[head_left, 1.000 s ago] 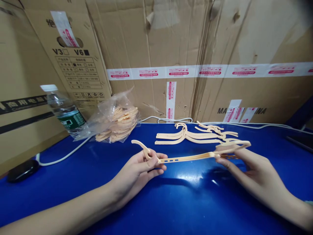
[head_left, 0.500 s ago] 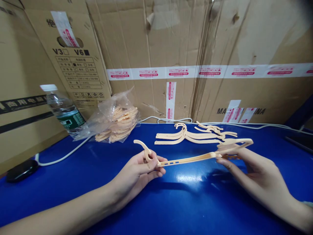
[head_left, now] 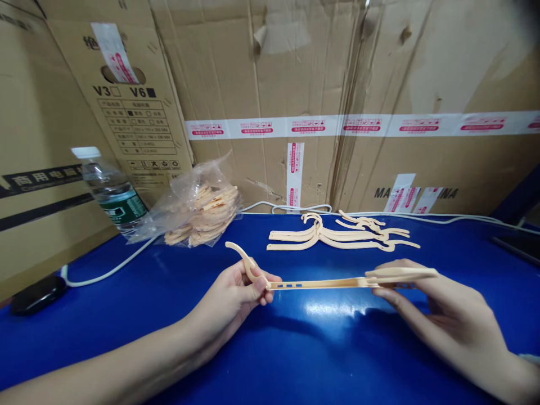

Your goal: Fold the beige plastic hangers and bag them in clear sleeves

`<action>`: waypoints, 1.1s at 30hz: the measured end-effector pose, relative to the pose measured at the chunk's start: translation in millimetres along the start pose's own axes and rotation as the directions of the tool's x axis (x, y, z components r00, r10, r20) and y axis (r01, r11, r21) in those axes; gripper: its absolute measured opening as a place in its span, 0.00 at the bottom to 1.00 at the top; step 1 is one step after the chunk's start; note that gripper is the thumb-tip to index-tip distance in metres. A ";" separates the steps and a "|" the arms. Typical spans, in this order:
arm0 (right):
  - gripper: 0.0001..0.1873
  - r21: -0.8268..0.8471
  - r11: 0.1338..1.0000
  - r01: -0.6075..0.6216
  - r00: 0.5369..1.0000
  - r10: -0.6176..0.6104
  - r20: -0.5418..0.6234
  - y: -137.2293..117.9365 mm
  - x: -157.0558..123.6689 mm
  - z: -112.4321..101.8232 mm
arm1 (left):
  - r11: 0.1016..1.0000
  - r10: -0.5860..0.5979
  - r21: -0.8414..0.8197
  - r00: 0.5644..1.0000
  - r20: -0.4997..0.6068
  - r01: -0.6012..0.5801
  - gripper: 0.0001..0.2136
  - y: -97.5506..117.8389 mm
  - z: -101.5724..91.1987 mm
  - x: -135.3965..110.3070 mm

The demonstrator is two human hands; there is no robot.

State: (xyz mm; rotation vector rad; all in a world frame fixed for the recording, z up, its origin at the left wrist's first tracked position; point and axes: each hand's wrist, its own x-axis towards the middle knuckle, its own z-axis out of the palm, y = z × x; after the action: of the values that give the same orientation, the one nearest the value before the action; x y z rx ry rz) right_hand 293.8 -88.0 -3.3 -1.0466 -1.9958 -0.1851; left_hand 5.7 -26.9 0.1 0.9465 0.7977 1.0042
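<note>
A beige plastic folding hanger (head_left: 324, 283) spans the space between my two hands, nearly level above the blue table. At its left end, my left hand (head_left: 236, 295) pinches the slotted arm between thumb and fingers, and a curved arm piece (head_left: 237, 252) sticks up from there. My right hand (head_left: 455, 315) is closed around the hanger's middle joint, where a flat hook part points right over the fingers. Part of the right side is hidden by that hand. Behind them lie several assembled hangers (head_left: 293, 246) in a row, with loose curved pieces (head_left: 358, 221) at their right.
A clear plastic bag (head_left: 211, 216) of beige parts lies at the back left, beside a water bottle (head_left: 120, 194). A black mouse-like object (head_left: 39, 294) and white cable (head_left: 113, 273) are at left. Cardboard boxes (head_left: 270, 73) wall off the back. A dark flat object (head_left: 517, 247) lies far right.
The hanger has been turned from a slant to nearly level, its right end coming down. The hook part has flattened, and my left hand has shifted slightly left.
</note>
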 end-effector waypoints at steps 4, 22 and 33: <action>0.11 0.058 0.998 0.002 0.999 -0.004 0.036 -7.4 1.5 -1.8 | 0.998 0.044 0.034 0.999 -0.016 -0.043 0.23 1.2 0.2 0.5; 0.12 0.222 0.874 -0.432 0.900 0.434 0.038 16.6 12.2 1.8 | 0.950 -0.017 0.312 1.000 0.019 0.010 0.09 -2.7 9.8 -18.0; 0.09 -0.024 0.984 -0.178 0.902 0.173 0.396 16.9 14.9 0.9 | 0.262 0.157 0.674 0.720 0.676 -0.691 0.19 -19.5 1.0 -33.5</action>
State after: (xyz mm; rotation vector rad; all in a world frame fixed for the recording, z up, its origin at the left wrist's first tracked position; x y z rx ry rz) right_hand 301.4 -67.7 3.2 -1.3313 -2.2384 0.1515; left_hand 1.7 -63.0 -13.4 2.4612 0.5972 0.6452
